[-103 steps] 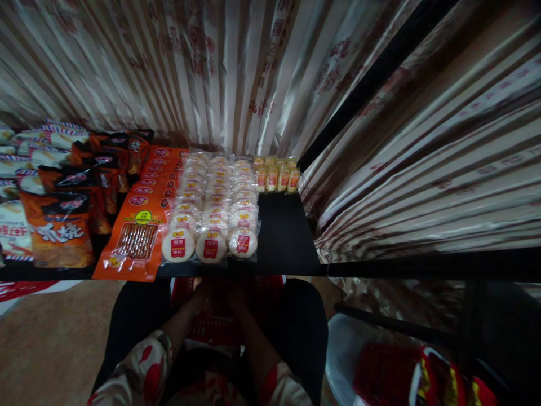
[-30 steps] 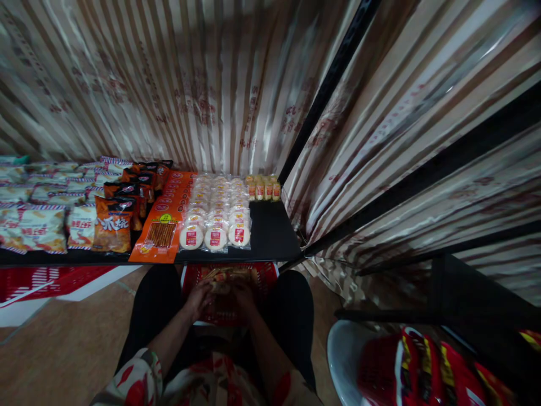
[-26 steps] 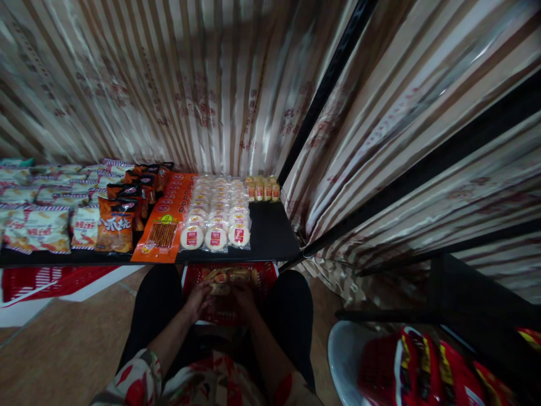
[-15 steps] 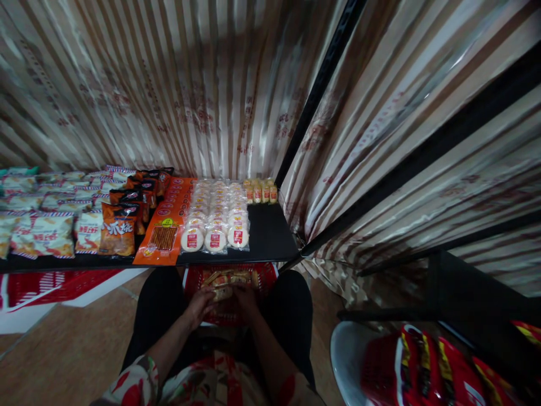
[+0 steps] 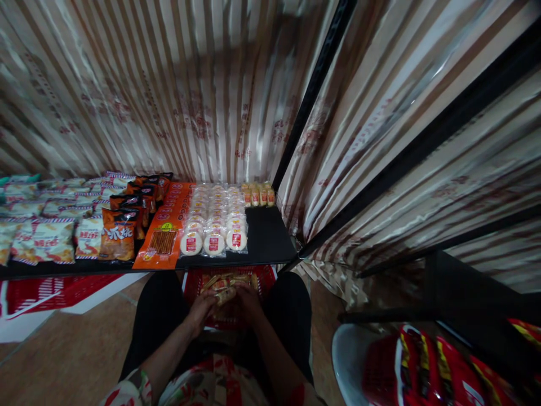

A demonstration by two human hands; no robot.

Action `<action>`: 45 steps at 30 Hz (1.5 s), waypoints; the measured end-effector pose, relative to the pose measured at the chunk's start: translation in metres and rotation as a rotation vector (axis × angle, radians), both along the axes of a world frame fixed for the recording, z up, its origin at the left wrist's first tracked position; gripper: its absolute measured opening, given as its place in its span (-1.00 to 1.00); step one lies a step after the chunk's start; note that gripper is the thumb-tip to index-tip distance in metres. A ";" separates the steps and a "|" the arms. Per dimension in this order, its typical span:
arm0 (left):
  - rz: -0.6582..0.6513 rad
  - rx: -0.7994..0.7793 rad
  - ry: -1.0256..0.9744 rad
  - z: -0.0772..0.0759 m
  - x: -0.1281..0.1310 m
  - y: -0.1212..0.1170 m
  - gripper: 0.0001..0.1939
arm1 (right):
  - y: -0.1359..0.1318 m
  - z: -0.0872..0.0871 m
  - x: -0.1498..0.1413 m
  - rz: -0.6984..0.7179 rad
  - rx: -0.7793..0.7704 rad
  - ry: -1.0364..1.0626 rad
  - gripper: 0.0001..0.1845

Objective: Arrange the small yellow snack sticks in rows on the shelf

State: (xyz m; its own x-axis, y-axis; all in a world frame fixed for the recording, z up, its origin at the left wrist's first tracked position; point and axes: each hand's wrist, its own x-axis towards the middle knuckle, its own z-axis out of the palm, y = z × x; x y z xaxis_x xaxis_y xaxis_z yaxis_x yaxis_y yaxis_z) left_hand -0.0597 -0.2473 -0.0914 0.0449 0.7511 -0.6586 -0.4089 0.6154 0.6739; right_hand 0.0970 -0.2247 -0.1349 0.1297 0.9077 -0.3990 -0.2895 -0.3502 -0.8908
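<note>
Low between my knees, a red plastic basket [image 5: 270,277] holds several small snack packets in yellowish wrappers. Over it, my left hand [image 5: 204,306] is closed on the left end of a small wrapped snack packet [image 5: 225,295]. My right hand [image 5: 248,300] has its fingers closed at the packet's other side; its fingertips are dim and partly hidden. On the black shelf [image 5: 270,237] above the basket, a row of similar yellow snack packets [image 5: 258,195] stands at the back right corner. Beside them are rows of round white crackers in clear wrap [image 5: 214,242].
Further left lie a flat orange snack bag [image 5: 163,237], orange-and-black bags [image 5: 118,234] and white snack bags [image 5: 53,239]. Black shelf posts [image 5: 313,96] and a striped curtain [image 5: 190,84] enclose the shelf. At lower right, red bags [image 5: 456,366] sit by a pale stool [image 5: 350,355].
Both hands stay over the basket, and the held packet has tilted slightly between my fingers. The view has shifted a little.
</note>
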 end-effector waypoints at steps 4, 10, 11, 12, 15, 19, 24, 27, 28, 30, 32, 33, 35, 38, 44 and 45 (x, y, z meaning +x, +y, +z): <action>-0.005 0.043 -0.006 0.007 0.004 0.002 -0.75 | 0.001 0.012 0.004 -0.009 -0.006 0.036 -0.70; -0.014 0.050 0.062 0.021 0.013 0.005 -0.75 | 0.004 0.025 0.011 -0.011 0.005 0.058 -0.73; -0.016 0.057 0.067 0.023 0.014 0.005 -0.74 | 0.003 0.028 0.013 -0.009 0.011 0.060 -0.73; -0.017 0.065 0.073 0.025 0.016 0.005 -0.74 | 0.003 0.030 0.014 -0.003 0.014 0.068 -0.73; -0.022 0.086 0.097 0.031 0.019 0.005 -0.74 | 0.001 0.038 0.016 0.022 0.021 0.085 -0.73; -0.034 0.138 0.089 0.039 0.021 0.004 -0.67 | 0.000 0.048 0.016 0.038 0.027 0.073 -0.74; -0.056 0.238 0.168 0.048 0.020 0.003 -0.67 | 0.001 0.057 0.016 0.052 0.033 0.050 -0.72; -0.084 0.237 0.222 0.050 0.019 0.003 -0.72 | 0.002 0.061 0.015 0.055 0.034 0.007 -0.70; -0.090 0.222 0.228 0.050 0.019 0.002 -0.73 | 0.002 0.062 0.015 0.054 0.033 -0.013 -0.69; -0.094 0.198 0.225 0.049 0.019 0.002 -0.75 | 0.001 0.062 0.016 0.049 0.034 -0.052 -0.67; -0.085 0.185 0.217 0.048 0.018 0.001 -0.77 | 0.001 0.062 0.016 0.055 0.036 -0.074 -0.66; -0.076 0.182 0.213 0.047 0.018 0.001 -0.77 | 0.001 0.062 0.016 0.059 0.039 -0.078 -0.67; -0.059 0.172 0.200 0.044 0.017 0.001 -0.78 | 0.000 0.063 0.017 0.069 0.052 -0.074 -0.68; -0.040 0.147 0.173 0.043 0.015 0.003 -0.78 | -0.001 0.066 0.017 0.087 0.062 -0.054 -0.70; -0.004 0.064 0.061 0.050 0.015 0.005 -0.80 | -0.001 0.069 0.016 0.095 0.045 -0.059 -0.74; 0.000 0.051 0.045 0.051 0.015 0.005 -0.81 | -0.001 0.069 0.016 0.097 0.052 -0.060 -0.74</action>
